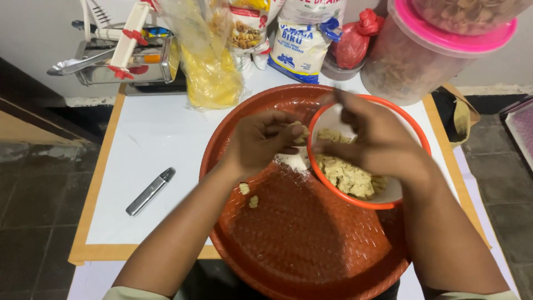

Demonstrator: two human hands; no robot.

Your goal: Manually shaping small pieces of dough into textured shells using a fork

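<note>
A large round woven red tray lies on a white table. In its upper right stands a white bowl with an orange rim, filled with small beige dough pieces. My left hand hovers over the tray beside the bowl, its fingers closed on a small beige dough piece. My right hand reaches over the bowl, fingers meeting my left hand's at the same piece. Two small dough pieces lie loose on the tray, and white flour is spread next to the bowl.
A grey pen-shaped device lies on the table at left. Behind the tray stand a metal pasta machine, a yellow plastic bag, a flour bag, a red bag and a pink-lidded tub.
</note>
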